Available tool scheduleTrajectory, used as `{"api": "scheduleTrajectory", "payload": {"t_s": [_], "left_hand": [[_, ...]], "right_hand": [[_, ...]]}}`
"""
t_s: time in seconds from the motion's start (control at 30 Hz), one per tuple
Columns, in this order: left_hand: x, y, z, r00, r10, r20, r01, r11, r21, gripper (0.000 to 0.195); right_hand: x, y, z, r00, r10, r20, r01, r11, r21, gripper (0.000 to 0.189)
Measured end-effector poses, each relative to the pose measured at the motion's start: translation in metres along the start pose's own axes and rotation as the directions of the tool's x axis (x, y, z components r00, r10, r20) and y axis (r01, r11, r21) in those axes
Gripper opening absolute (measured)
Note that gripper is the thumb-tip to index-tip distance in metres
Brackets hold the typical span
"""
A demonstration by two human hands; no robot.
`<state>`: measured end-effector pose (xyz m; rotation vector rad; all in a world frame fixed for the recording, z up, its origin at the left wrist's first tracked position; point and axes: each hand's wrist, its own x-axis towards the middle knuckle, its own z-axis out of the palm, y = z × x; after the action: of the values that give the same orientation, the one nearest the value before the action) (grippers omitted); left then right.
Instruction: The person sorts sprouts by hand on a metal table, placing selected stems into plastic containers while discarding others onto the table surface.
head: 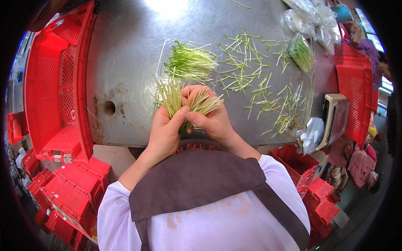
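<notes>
My left hand (168, 125) and my right hand (213, 119) meet close to the table's front edge. Between them is a bunch of pale-stemmed sprouts, split into a left part (170, 94) and a right part (204, 102). Each hand grips one part, and the thumbs nearly touch. Just beyond the hands lies a clear plastic tray (162, 59), partly filled with green-leaved sprouts (191, 61) laid side by side. Loose sprouts (243, 62) are strewn over the metal table (135, 56) to the right. What lies directly under my hands is mostly hidden.
A red perforated crate (50, 88) stands along the left edge. At right are a packed sprout tray (300, 53), clear plastic bags (309, 22), a scale (334, 117) and another red crate (355, 97). The table has a round hole (109, 108). Several people are at far right.
</notes>
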<state>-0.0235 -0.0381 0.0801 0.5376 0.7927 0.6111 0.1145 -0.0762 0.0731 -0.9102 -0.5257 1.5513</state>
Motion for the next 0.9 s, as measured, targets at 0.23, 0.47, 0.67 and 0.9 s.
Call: {"api": "scheduleTrajectory", "payload": {"t_s": [0.23,0.47,0.67,0.9], "left_hand": [[0.001,0.006,0.004,0.999,-0.028,0.024,0.028,0.999,-0.021,0.019],[-0.001,0.01,0.002,0.967,-0.152,0.206,0.162,0.986,-0.031,0.02],[-0.005,0.014,0.009,0.957,-0.252,0.141,0.255,0.967,-0.007,0.022],[-0.005,0.013,0.006,0.956,-0.245,0.162,0.249,0.968,-0.004,0.022]], "right_hand": [[-0.003,-0.008,-0.017,0.985,-0.092,0.144,0.106,0.99,-0.094,0.049],[0.004,-0.018,-0.046,0.989,-0.025,0.143,0.036,0.997,-0.071,0.027],[0.015,-0.023,-0.044,0.954,-0.095,0.284,0.098,0.995,0.004,0.015],[0.014,-0.015,-0.049,0.971,-0.132,0.201,0.146,0.988,-0.055,0.015]]}}
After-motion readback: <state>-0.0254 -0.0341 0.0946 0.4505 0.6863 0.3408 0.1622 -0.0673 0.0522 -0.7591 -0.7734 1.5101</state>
